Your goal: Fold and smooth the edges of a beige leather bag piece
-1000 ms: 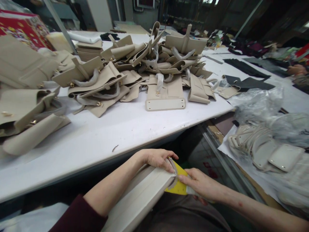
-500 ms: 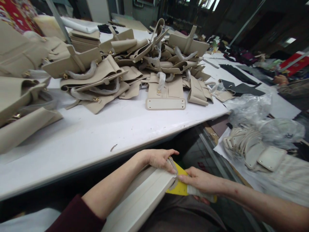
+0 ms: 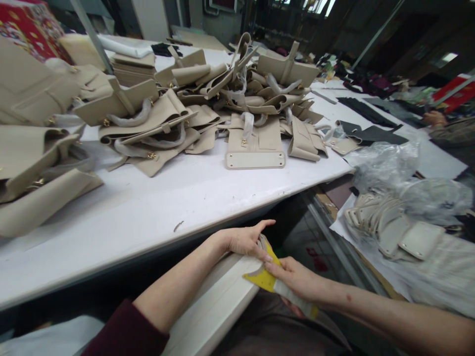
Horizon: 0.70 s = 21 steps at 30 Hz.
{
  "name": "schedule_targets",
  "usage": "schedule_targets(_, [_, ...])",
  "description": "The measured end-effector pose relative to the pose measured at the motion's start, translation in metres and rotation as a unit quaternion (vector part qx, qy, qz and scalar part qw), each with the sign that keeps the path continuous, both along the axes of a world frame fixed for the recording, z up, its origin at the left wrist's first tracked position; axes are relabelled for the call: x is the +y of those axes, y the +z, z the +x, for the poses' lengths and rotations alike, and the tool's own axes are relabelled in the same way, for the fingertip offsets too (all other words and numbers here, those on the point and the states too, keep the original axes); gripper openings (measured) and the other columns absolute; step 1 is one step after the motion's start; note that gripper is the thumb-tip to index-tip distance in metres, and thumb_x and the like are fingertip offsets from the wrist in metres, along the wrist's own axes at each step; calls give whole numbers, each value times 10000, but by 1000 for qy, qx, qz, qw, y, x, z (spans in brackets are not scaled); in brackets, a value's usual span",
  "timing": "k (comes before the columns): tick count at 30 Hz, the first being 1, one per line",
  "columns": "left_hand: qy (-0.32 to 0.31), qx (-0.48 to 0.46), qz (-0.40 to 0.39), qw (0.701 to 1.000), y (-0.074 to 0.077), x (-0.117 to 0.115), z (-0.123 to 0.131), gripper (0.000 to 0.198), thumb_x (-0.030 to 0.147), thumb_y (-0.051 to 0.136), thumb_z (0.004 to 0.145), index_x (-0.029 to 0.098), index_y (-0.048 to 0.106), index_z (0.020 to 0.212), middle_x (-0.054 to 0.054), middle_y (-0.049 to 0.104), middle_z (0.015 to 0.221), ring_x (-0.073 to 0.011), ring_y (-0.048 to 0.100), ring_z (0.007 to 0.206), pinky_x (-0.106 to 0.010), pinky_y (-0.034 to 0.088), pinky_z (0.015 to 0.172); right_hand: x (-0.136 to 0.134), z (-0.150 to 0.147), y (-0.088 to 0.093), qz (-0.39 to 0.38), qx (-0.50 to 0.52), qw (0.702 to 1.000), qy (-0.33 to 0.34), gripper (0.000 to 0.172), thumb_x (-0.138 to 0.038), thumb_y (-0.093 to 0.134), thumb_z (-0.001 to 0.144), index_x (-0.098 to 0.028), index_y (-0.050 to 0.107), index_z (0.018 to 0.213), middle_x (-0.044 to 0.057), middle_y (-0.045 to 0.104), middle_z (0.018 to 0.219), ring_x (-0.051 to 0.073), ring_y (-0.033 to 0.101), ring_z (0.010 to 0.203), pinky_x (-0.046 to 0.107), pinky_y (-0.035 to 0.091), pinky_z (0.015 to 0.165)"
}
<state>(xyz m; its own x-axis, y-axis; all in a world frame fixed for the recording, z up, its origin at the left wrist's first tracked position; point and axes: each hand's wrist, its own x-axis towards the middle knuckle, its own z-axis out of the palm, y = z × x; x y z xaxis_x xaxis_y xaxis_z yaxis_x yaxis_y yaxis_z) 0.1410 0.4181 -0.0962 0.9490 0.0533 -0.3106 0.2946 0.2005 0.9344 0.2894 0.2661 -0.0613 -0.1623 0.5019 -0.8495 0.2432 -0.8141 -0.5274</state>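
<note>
A long, cream-coloured, board-like piece (image 3: 213, 304) slants up from my lap; I cannot make out exactly what it is. My left hand (image 3: 247, 242) grips its far end, with one finger stuck out to the right. Beige material shows at that end, partly hidden by my fingers. My right hand (image 3: 293, 277) is closed round the wrapped, whitish handle of a yellow scraper (image 3: 263, 279). The scraper's broad, curved blade lies against the end of the cream piece, just below my left fingers.
Beyond my hands, a white table (image 3: 148, 207) carries a heap of beige handbag pieces (image 3: 170, 116) with plastic-wrapped handles. Cream panels (image 3: 419, 240) and clear plastic bags (image 3: 389, 163) lie to the right. Another person's hand (image 3: 434, 118) shows at the far right.
My right hand has moved slightly left with the scraper, whose blade has tilted and now overlaps the side of the cream piece. My left hand stays at the end of the piece.
</note>
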Motion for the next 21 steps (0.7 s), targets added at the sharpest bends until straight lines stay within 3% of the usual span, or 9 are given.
schedule_targets(3, [14,-8,-1,1000,3,-2,-2,1169,360,766,752,212,-85,1539,-140,638,1190,-215,631,965,-365,477,848,-2,-13,-6,0,40,998,-48,530,-638,372,943,-168,505,739,14,550,429,130,476,260,177,356,263])
schedule_targets(6, [56,9,40,998,12,-5,-9,979,437,639,864,181,-14,1548,-171,563,1330,-219,597,1080,-380,438,960,-5,-30,-8,-9,69,991,-111,532,-595,318,973,-163,496,718,22,534,418,149,497,272,199,391,269])
schedule_targets(9, [140,36,92,985,25,-13,-24,751,524,510,921,173,220,1518,-146,525,1391,-230,536,1201,-372,389,1042,-13,-43,-5,-37,102,984,-140,594,-636,303,961,-143,527,716,34,530,427,165,529,310,235,447,293])
schedule_targets(12, [208,85,163,961,35,-28,-43,582,563,443,935,176,499,1365,-100,574,1351,-234,522,1227,-352,365,1071,-31,-47,0,-62,138,978,-143,639,-733,380,889,-131,578,809,37,571,490,164,549,351,258,479,329])
schedule_targets(15, [248,114,185,944,43,-46,-57,521,567,426,935,185,620,1231,-63,637,1270,-233,560,1166,-326,391,1033,-50,-38,4,25,131,980,-150,653,-791,530,768,-140,583,768,34,577,516,133,517,363,214,403,344])
schedule_targets(18, [267,128,189,936,47,-59,-59,505,566,396,939,199,658,1166,-32,684,1157,-236,590,1079,-313,426,954,-54,-21,5,179,42,956,-229,612,-741,656,704,-133,590,696,1,528,529,98,486,445,208,385,437])
schedule_targets(21, [268,157,211,927,47,-64,-54,508,560,377,936,196,685,1113,-19,697,1077,-237,592,1013,-304,433,901,-37,-11,-2,244,-4,913,-327,576,-669,673,740,-140,626,963,-51,477,570,97,444,504,220,399,505])
